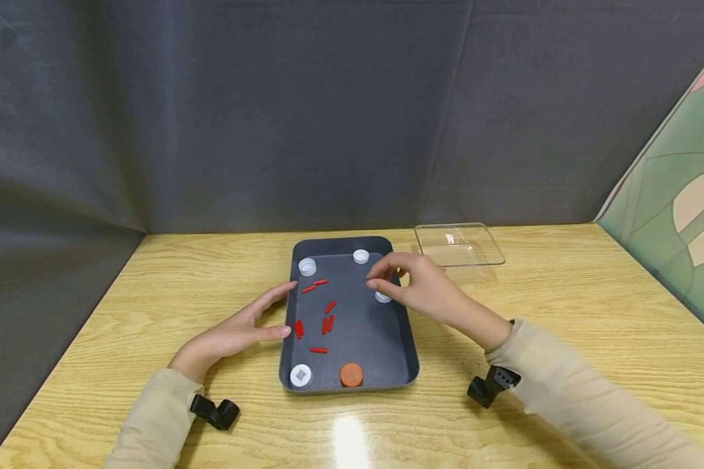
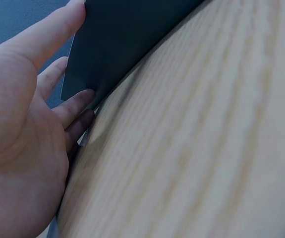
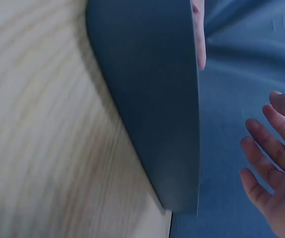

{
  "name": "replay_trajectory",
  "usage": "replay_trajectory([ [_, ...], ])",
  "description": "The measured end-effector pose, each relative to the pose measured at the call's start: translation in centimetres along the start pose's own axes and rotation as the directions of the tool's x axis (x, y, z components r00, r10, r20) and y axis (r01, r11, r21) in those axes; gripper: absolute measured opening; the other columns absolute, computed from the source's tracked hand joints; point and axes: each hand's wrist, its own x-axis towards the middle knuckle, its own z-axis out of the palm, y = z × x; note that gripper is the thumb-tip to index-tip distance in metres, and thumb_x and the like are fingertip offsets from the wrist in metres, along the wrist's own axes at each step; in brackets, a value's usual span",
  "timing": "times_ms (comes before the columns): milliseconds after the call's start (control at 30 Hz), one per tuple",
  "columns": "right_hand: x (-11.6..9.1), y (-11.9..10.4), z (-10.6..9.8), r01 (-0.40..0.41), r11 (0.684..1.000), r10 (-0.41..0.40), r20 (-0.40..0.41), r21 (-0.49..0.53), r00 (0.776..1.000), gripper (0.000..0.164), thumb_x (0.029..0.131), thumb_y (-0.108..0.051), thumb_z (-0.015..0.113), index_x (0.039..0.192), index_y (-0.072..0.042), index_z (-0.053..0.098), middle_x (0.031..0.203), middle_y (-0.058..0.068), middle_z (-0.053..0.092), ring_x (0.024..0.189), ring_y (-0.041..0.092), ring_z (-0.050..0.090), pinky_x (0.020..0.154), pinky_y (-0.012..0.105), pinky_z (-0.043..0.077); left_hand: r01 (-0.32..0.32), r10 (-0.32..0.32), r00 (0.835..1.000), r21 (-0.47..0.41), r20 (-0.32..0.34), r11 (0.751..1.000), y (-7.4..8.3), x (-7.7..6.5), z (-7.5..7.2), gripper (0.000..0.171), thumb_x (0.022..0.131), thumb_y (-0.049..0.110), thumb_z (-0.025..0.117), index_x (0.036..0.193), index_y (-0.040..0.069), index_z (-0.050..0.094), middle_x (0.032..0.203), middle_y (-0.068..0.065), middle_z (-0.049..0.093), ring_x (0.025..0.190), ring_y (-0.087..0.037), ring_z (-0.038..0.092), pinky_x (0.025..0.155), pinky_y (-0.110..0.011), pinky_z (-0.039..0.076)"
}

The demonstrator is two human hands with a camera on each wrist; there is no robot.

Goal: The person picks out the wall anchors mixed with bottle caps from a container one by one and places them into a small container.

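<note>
A dark grey tray [image 1: 364, 345] lies on the table with several short red sticks [image 1: 319, 350] scattered inside, mostly on its left half. My left hand [image 1: 234, 335] rests at the tray's left side, thumb and fingers spread and straight, fingertips right at the rim. Over the tray's right edge hovers my right hand [image 1: 425, 286], its fingers loosely bent and thumb tip close to the index tip. No object shows between them. Below it, a white round cap [image 1: 382, 297] is partly hidden by the fingers. In the right wrist view, the fingers [image 3: 263, 161] are spread apart beyond the tray wall.
More white caps sit in the tray: back left [image 1: 308, 267], back right [image 1: 360, 256], and front left [image 1: 300, 375] with a dark printed pattern. An orange cap [image 1: 351, 375] lies at its front. A clear plastic box [image 1: 460, 254] stands behind my right hand. A grey curtain [image 1: 305, 117] closes off the back.
</note>
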Motion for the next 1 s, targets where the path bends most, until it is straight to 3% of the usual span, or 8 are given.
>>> replay_trajectory([
  [433,0.7,-1.4,3.4,0.082,0.996,-0.084,0.065,0.039,0.994,0.009,0.088,-0.017,0.077,0.097,-0.017,0.074,0.089,-0.013,0.067,0.080,0.006,0.059,0.077,0.041,0.052,0.020,-0.020,1.000,-0.002,0.000,1.000,0.1,0.0,-0.1,0.078,0.094,0.025,0.070,0.158,0.026,0.024,0.163,-0.009,0.015,0.149,-0.032,0.010,0.116,-0.063,0.008],
  [700,0.7,-1.3,4.9,0.059,0.998,-0.060,0.115,0.010,0.992,0.011,0.088,-0.020,0.078,0.098,-0.017,0.075,0.089,-0.015,0.066,0.080,0.005,0.057,0.077,0.040,0.052,0.038,-0.038,0.999,-0.018,-0.002,0.999,0.1,0.0,0.0,0.079,0.093,0.025,0.071,0.157,0.031,0.025,0.163,-0.005,0.016,0.149,-0.030,0.011,0.116,-0.062,0.009],
  [1000,1.0,-0.7,6.1,0.026,0.998,-0.016,0.171,-0.054,0.985,0.013,0.086,-0.022,0.080,0.097,-0.018,0.075,0.089,-0.014,0.065,0.079,0.013,0.060,0.067,0.025,0.048,0.043,-0.043,0.999,-0.014,0.002,0.999,0.1,0.0,0.0,0.079,0.093,0.026,0.071,0.157,0.032,0.025,0.163,-0.005,0.016,0.149,-0.029,0.010,0.116,-0.063,0.008],
])
